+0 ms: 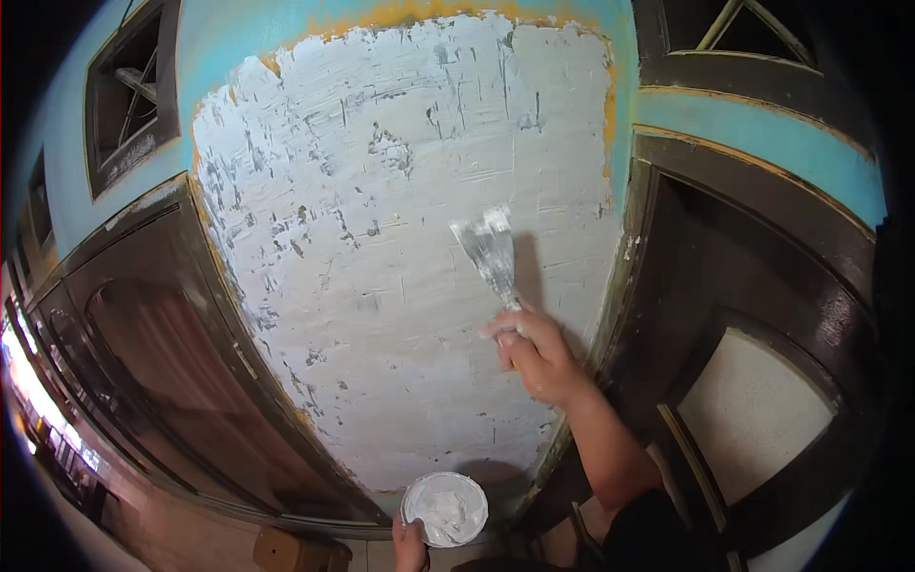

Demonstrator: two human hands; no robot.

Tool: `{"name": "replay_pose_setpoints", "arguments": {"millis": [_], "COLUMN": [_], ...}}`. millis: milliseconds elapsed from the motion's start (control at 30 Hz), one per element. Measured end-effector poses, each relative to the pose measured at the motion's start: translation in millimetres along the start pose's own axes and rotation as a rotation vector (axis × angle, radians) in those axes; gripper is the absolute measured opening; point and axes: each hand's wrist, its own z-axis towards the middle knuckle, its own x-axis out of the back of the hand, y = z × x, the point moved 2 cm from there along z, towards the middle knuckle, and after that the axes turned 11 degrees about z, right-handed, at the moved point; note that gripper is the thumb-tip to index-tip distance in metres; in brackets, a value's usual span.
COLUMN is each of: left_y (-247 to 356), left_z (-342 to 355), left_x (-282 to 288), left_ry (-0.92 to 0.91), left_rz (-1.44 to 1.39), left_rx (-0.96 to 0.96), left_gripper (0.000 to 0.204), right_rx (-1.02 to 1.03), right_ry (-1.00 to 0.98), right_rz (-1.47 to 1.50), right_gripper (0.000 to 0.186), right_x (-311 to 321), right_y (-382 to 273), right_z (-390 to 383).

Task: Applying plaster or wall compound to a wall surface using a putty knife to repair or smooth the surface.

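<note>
My right hand (pixel 536 351) is closed round the handle of a putty knife (pixel 491 259), its broad blade pointing up and away from me. White filler clings to the blade's edge, mostly at its right corner. Behind the knife stands a wall patch (pixel 419 315) coated in whitish filler, with rough grey pits at its upper left; whether the blade touches it I cannot tell. Low down, my left hand (pixel 410 545) grips the rim of a round white tub (pixel 445 510) holding white filler. Most of that hand's fingers are hidden under the tub.
Turquoise paint (pixel 229 38) and an orange-brown border surround the patch. A dark wooden door (pixel 172 353) with a curtained panel stands left, another dark door (pixel 753 257) right. A brown stool (pixel 291 550) sits at the lower left, and chair parts (pixel 691 458) rise beside my right arm.
</note>
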Motion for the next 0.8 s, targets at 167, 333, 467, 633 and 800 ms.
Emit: {"name": "replay_pose_setpoints", "arguments": {"millis": [167,333,467,633,800], "left_y": [33,25,33,26,44], "left_z": [-17,-10,-14,-3,-1], "left_x": [-6,2,9,9,-15], "left_ry": [0.075,0.080,0.093,0.001,-0.070], "left_rz": [-0.099,-0.111,-0.090,-0.235,-0.136], "left_rx": [0.094,0.067,0.060,-0.085,-0.126], "left_gripper": [0.046,0.050,0.053,0.045,0.045], "right_rx": [-0.100,-0.033,-0.243,0.054,-0.043], "right_ry": [-0.044,0.075,0.087,0.017,0.117], "right_rz": [0.041,-0.229,-0.181,-0.188,-0.120], "right_gripper": [0.018,0.012,0.012,0.012,0.012], "right_x": [-16,-38,-48,-34,-23], "right_y": [-12,53,98,29,38], "right_z": [53,3,-70,-19,25]}}
